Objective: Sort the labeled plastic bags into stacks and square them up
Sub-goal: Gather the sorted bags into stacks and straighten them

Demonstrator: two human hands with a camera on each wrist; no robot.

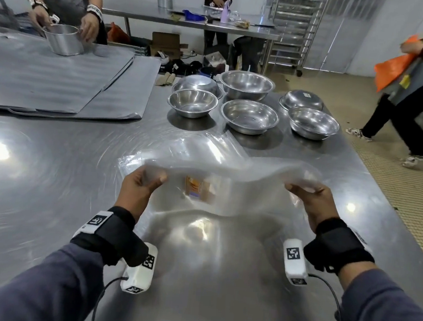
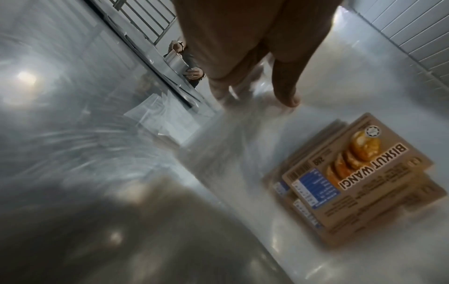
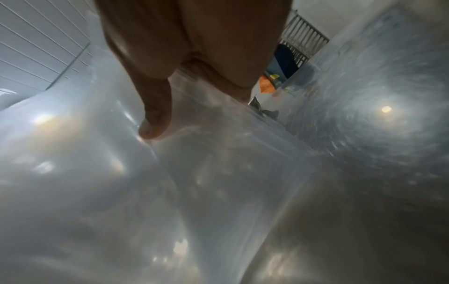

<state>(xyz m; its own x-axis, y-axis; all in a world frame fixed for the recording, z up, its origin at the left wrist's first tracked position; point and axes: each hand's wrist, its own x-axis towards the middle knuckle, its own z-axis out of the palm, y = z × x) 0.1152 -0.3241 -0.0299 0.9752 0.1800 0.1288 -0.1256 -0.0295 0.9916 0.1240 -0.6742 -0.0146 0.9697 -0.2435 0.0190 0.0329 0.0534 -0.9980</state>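
A sheaf of clear plastic bags [image 1: 230,172] hangs above the steel table [image 1: 51,172], held up by both hands. My left hand [image 1: 150,179] pinches its left edge, my right hand [image 1: 305,191] its right edge. Brown "Biskut Wangi" labels [image 1: 199,188] show through the plastic at the middle; in the left wrist view the labels [image 2: 352,173] overlap, slightly fanned. More clear bags [image 1: 201,146] lie on the table just beyond. In the right wrist view the thumb [image 3: 155,119] presses on the blurred plastic [image 3: 218,173].
Several steel bowls [image 1: 248,116] stand at the far side of the table. Grey sheets [image 1: 58,83] cover the far left, where a person handles a metal pot [image 1: 62,38]. Another person walks past at the right [image 1: 402,100]. The table's right edge [image 1: 372,179] is close.
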